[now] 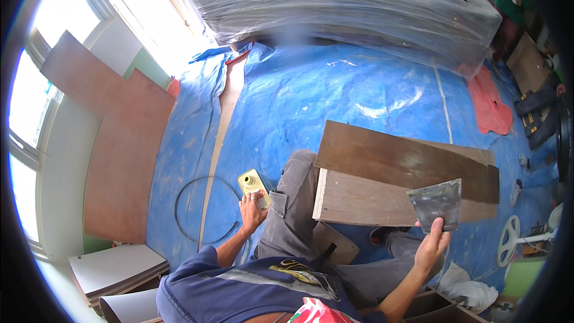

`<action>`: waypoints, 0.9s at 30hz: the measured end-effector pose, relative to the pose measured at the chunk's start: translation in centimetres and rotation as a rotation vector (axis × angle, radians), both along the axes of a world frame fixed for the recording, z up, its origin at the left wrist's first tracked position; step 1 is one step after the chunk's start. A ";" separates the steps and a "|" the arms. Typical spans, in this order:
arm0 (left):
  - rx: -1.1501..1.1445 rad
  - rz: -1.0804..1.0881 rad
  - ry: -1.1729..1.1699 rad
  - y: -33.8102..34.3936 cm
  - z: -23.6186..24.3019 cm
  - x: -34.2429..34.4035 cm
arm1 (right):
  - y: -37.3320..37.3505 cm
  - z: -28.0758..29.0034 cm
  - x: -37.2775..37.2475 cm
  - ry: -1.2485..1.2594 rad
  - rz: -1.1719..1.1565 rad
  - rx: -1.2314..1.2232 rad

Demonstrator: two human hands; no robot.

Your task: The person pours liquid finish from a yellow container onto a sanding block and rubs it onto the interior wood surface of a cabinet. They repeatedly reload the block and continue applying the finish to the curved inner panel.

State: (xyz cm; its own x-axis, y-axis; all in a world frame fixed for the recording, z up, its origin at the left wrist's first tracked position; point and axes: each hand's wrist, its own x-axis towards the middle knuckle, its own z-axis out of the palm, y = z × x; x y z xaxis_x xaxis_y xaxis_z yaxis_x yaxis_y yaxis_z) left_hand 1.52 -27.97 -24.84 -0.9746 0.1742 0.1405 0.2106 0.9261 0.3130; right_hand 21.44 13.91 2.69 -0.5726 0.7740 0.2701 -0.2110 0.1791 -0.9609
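In my left hand point(251, 212) is a cream-yellow metal can point(250, 180) with a dark round spout, held beside my left knee. My right hand point(433, 245) grips a thin, squarish, stained grey spreader point(435, 202), thumb across its lower edge, over the right part of the boards. A dark brown veneer sheet point(371, 152) lies on a pale plywood board point(359, 203) in front of me, with a slightly darker sheen in patches.
Blue sheeting point(359, 84) covers the floor. A plastic-wrapped item point(341, 9) stands at the back. Plywood panels point(122, 161) lean left; a black coil point(179, 203) lies near them. At right are a pink cloth point(487, 101), a white wheel-shaped stand point(508, 239) and a co-worker's legs point(532, 119).
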 end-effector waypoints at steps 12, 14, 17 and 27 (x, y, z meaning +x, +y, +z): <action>0.016 -0.017 0.013 -0.5 -1.5 -0.8 | -0.3 1.9 -0.5 -0.037 0.024 -0.108; 0.078 -0.026 0.030 -0.4 -1.5 -1.1 | 0.1 1.9 -0.4 -0.024 0.092 -0.101; 0.096 -0.078 0.106 0.1 -1.4 -0.7 | 0.8 1.8 0.0 -0.055 0.166 -0.059; 0.056 -0.005 -0.038 -0.1 -1.2 -0.2 | 0.5 2.7 0.3 -0.128 0.210 -0.041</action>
State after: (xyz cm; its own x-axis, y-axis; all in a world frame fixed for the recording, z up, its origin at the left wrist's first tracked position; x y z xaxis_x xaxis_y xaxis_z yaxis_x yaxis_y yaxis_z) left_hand 1.27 -28.11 -26.04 -0.9786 0.1719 0.1127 0.2020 0.9061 0.3718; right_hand 21.74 14.41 5.42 -0.7496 0.6434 0.1554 -0.1152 0.1044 -0.9878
